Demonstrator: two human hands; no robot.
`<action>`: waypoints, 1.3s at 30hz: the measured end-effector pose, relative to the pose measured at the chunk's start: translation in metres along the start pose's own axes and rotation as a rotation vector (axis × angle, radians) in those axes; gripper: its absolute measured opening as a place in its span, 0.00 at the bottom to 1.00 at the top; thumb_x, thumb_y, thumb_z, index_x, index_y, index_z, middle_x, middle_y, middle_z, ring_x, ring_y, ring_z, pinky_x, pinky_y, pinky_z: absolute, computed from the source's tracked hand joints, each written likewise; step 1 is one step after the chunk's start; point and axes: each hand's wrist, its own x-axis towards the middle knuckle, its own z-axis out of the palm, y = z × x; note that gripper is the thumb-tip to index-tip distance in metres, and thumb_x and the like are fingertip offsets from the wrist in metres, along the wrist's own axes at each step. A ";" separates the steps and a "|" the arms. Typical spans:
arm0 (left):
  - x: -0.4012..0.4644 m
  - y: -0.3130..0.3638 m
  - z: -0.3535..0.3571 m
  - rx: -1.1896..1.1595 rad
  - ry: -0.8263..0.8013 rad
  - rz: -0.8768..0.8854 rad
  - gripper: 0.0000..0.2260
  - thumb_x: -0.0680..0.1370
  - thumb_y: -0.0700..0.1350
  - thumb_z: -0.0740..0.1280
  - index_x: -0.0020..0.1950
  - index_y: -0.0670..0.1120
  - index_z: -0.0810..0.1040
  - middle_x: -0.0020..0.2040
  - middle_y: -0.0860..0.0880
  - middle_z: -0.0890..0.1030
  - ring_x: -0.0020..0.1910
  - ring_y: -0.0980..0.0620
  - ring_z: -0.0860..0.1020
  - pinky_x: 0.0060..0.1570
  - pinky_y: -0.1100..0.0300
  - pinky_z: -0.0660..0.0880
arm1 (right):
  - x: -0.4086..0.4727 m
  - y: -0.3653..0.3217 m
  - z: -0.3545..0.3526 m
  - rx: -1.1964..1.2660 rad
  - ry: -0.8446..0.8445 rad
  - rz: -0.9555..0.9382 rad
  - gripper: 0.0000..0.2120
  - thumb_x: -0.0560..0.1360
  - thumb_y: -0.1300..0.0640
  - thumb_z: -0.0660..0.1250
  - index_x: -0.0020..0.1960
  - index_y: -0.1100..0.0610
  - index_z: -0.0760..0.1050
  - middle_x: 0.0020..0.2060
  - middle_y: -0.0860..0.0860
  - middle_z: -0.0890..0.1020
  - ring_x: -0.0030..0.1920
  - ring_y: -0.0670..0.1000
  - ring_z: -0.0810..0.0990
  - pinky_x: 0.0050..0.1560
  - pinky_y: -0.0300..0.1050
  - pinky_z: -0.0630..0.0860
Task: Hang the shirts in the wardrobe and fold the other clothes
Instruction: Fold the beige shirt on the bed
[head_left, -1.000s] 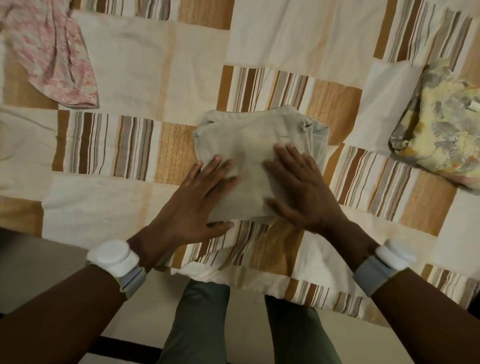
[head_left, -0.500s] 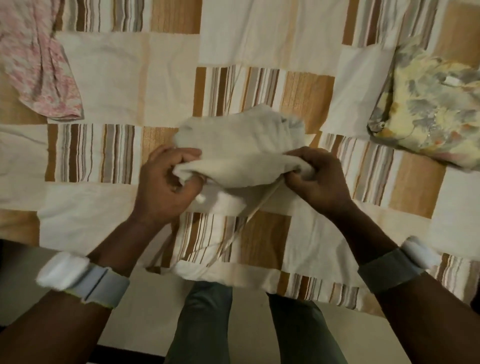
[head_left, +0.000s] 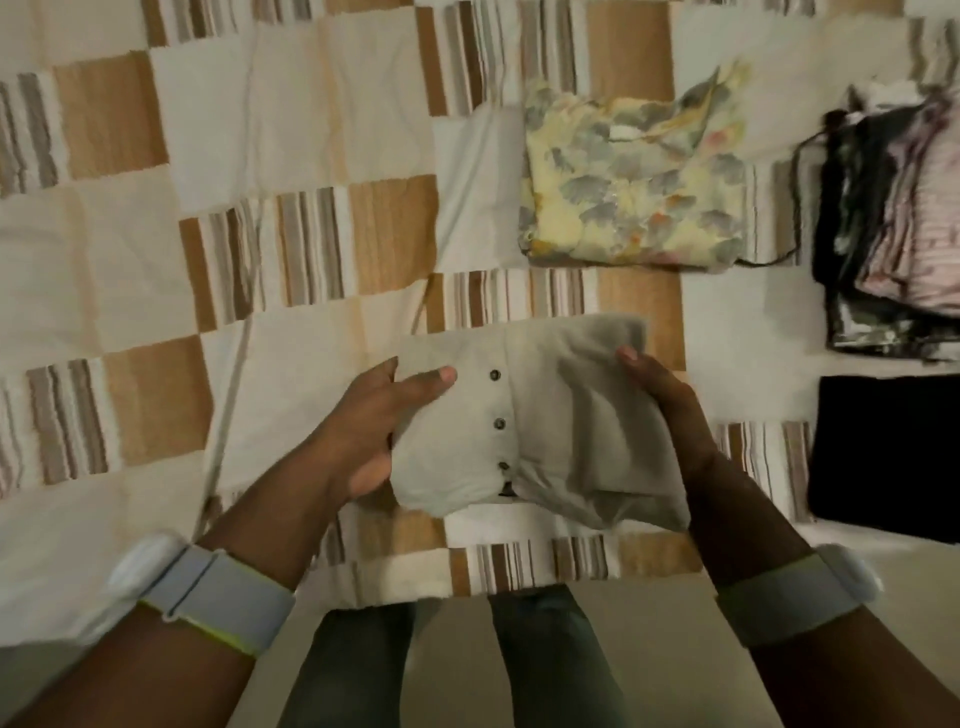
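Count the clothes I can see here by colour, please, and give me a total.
Beige, with dark buttons, held folded in both hands: 1
Yellow floral, folded on the bedspread: 1
Plain black, folded at the right edge: 1
Dark and pink striped pile, far right: 1 heap; how many pieces it holds cannot be told.
Total: 4, counting the heap as one.

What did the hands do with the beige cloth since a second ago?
Both hands, left and right, stopped pressing the folded beige garment flat, gripped its sides and lifted it off the patchwork bedspread. The yellow floral garment stayed put.
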 end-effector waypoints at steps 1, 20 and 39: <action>0.004 -0.004 0.003 0.031 -0.004 0.024 0.23 0.75 0.44 0.73 0.70 0.42 0.77 0.64 0.39 0.83 0.60 0.41 0.84 0.55 0.49 0.83 | -0.003 0.001 -0.007 0.013 0.034 -0.004 0.17 0.77 0.48 0.62 0.50 0.57 0.84 0.45 0.55 0.86 0.43 0.54 0.86 0.42 0.46 0.84; 0.079 0.023 0.045 0.871 -0.044 0.221 0.16 0.78 0.54 0.74 0.63 0.52 0.81 0.56 0.53 0.86 0.49 0.54 0.86 0.37 0.58 0.82 | -0.030 0.089 -0.098 0.101 0.397 0.133 0.18 0.81 0.52 0.69 0.68 0.55 0.75 0.62 0.58 0.83 0.61 0.59 0.84 0.64 0.64 0.79; 0.001 -0.157 0.191 -1.191 0.131 -0.384 0.29 0.75 0.49 0.73 0.71 0.36 0.72 0.63 0.35 0.80 0.67 0.37 0.76 0.65 0.44 0.73 | 0.119 -0.057 0.003 -2.121 -0.191 -0.657 0.37 0.69 0.25 0.67 0.64 0.53 0.77 0.57 0.52 0.79 0.56 0.55 0.76 0.50 0.46 0.71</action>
